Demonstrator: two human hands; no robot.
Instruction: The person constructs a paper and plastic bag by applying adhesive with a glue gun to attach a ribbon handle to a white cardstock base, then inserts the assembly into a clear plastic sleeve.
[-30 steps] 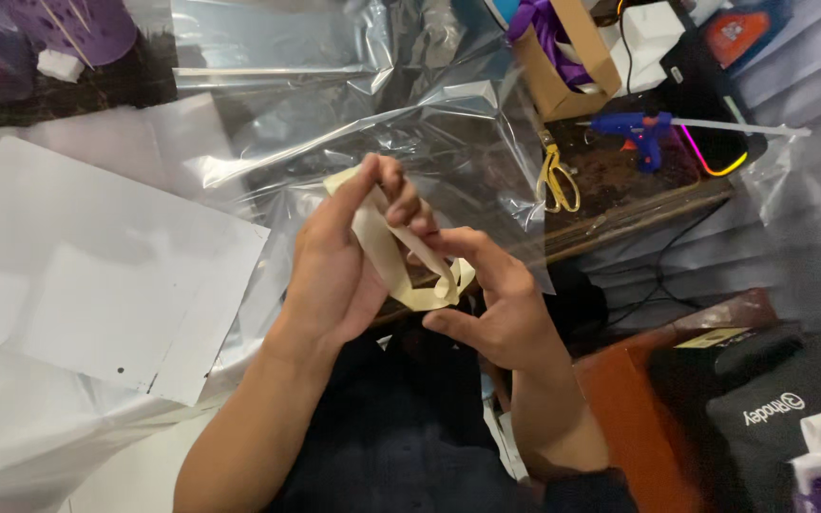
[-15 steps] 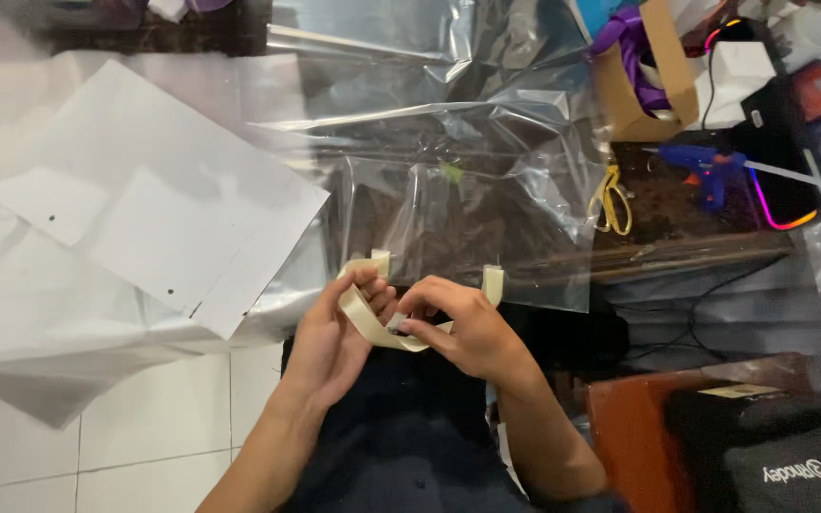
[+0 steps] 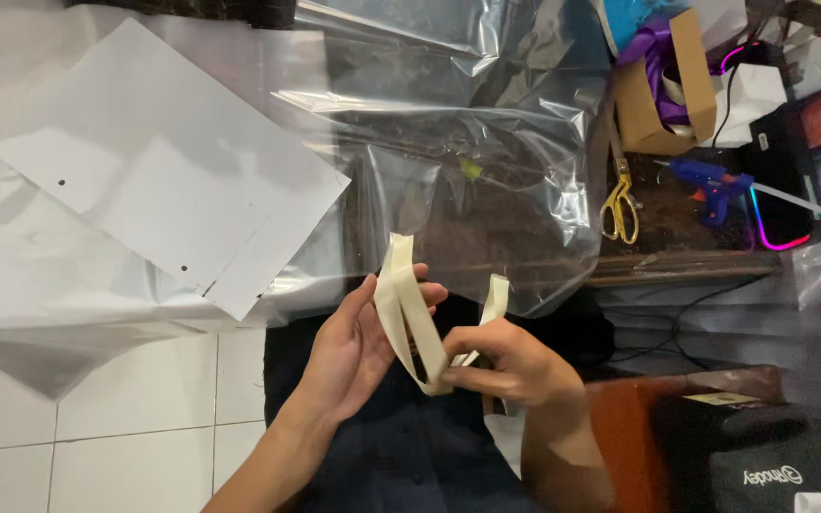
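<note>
In the head view, take the dark wooden table [image 3: 677, 261] as your landmark. On its far part a brown cardboard box [image 3: 662, 90] stands open, with purple ribbon [image 3: 653, 47] spilling from its top. Just right of the box lies a white carton [image 3: 762, 90], and beyond that a black device with a glowing pink edge [image 3: 791, 190]. A blue glue gun [image 3: 710, 180] lies on the table in front of the box, and yellow-handled scissors [image 3: 620, 204] lie beside it on its left. Clear plastic film [image 3: 448, 161] drapes over the table's left end, crumpled and glossy. Left of the table, white sheets of paper [image 3: 159, 180] lie overlapped, with small dark dots near their edges. Below the table's near right corner sits a black fabric bag [image 3: 781, 456] with a pale printed label.

Your left hand [image 3: 358, 347] is in front of the table's left end, palm up and turned inward, fingers loosely curled, with the cream ribbon [image 3: 410, 318] running across them. Your right hand [image 3: 501, 366] sits just beside it, thumb and fingers pinching the ribbon at its lower bend. The ribbon is flat, pale cream and folded into loops; two ends rise toward the film, one taller at the left, one shorter at the right.
</note>
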